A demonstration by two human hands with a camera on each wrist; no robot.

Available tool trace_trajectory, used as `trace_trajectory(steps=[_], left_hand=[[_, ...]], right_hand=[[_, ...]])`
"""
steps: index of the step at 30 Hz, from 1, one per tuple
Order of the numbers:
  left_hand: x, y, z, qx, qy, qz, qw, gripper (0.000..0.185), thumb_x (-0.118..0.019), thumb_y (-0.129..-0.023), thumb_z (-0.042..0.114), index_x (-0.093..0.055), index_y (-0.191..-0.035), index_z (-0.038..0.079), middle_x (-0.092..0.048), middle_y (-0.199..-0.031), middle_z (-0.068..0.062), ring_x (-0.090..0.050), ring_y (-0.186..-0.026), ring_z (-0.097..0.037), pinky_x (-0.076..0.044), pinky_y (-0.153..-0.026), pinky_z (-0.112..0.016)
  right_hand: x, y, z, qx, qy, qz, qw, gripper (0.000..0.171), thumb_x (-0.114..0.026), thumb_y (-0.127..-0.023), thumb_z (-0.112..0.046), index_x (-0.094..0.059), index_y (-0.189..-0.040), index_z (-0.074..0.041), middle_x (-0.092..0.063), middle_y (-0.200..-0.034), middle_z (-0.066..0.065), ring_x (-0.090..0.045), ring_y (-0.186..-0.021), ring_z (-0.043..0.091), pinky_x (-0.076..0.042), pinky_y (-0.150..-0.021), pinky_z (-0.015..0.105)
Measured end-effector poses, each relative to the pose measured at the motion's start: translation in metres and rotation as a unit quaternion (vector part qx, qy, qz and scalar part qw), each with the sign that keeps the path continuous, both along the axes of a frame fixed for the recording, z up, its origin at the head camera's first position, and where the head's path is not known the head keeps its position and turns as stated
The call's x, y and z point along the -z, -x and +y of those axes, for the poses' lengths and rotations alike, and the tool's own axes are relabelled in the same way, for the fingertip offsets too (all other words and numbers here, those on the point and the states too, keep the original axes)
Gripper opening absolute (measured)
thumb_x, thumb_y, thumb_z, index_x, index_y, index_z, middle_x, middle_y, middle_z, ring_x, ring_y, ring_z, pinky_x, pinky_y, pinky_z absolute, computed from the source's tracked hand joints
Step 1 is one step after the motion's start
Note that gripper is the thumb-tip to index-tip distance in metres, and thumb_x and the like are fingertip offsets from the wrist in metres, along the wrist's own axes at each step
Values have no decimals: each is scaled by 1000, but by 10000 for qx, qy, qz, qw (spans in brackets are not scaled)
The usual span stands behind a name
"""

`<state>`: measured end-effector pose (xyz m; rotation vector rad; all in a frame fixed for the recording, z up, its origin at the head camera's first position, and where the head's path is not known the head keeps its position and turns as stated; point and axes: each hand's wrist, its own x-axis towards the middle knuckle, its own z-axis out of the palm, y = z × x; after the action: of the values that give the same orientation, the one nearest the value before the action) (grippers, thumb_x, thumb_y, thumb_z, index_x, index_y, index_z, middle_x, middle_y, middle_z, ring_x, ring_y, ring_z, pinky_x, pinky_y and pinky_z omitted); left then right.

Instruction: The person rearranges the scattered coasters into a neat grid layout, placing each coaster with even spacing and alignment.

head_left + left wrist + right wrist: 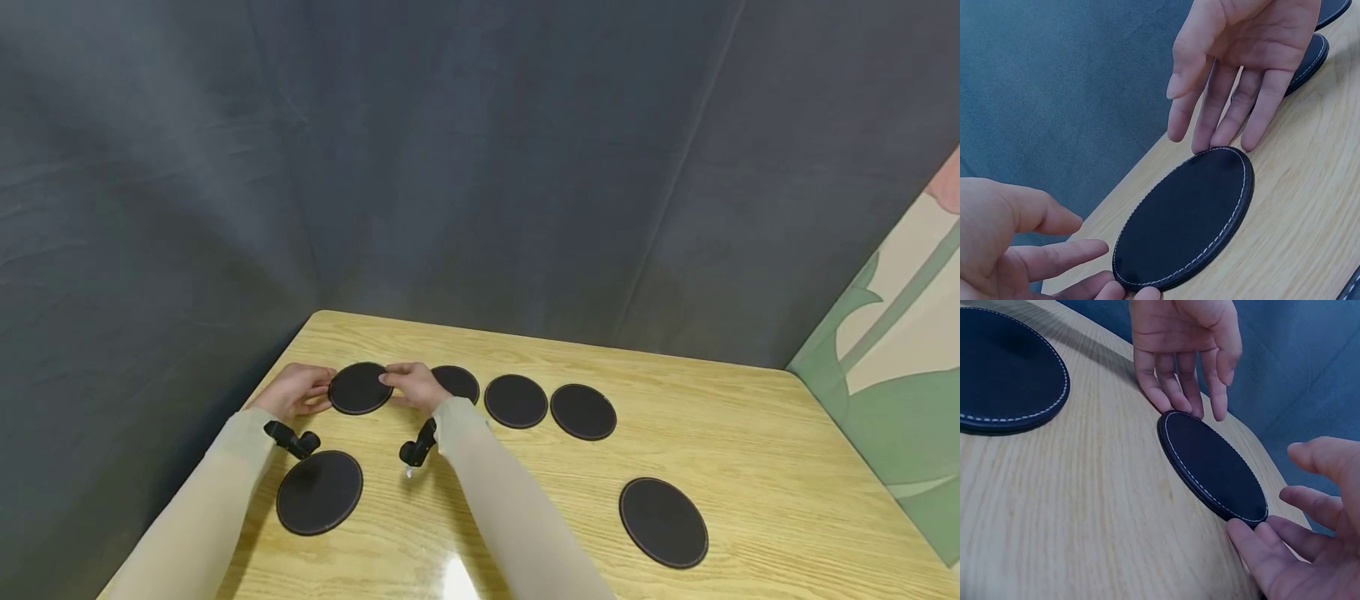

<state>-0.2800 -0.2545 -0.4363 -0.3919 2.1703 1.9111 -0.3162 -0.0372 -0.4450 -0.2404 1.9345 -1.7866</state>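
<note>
Fingertips of both hands touch opposite edges of a black coaster [361, 388] lying flat near the counter's [750, 450] far-left corner. Left hand [294, 390] and right hand [411, 385] have a spread, relaxed grip, pinching nothing. Seemingly it is being nudged into the row; next calls for aligning it beside the neighbouring coaster [459, 382].

Both hands, left [294, 390] and right [412, 385], forward and close together, fingers straight, fingertips facing.

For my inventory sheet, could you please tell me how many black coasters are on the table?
6: one between the left hand and right hand, three in a row to its right, one near left, one near right. None seems hidden.
</note>
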Motion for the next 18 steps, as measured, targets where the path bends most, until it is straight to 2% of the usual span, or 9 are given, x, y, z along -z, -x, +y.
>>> trace_trajectory(steps=[9,14,18], left_hand=[[-5,-1,-1,2,-45,-63,10000,43,-46,-99,16,-47,-135,-7,-64,-95,2,-61,-83,-8,-55,-75,-29],[-14,-6,-2,157,-35,-130,9998,47,-45,-101,19,-42,-141,-4,-59,-105,-1,-58,-88,-9,-55,-78,-29],[-21,-7,0,379,-55,-54,9993,50,-45,-101,21,-39,-144,-3,-57,-112,-3,-57,-94,-10,-55,-78,-28]], right_hand=[[-1,-6,-3,163,-268,406,9987,39,-59,-96,-11,-56,-133,0,-55,-137,15,-55,-124,28,-51,-97,36],[-2,-9,-2,444,-107,584,9972,36,-61,-93,-2,-61,-129,-3,-54,-139,11,-64,-112,25,-54,-91,31],[-6,-11,0,785,139,791,9937,37,-61,-89,5,-65,-125,-4,-54,-138,14,-68,-101,25,-56,-86,29]])
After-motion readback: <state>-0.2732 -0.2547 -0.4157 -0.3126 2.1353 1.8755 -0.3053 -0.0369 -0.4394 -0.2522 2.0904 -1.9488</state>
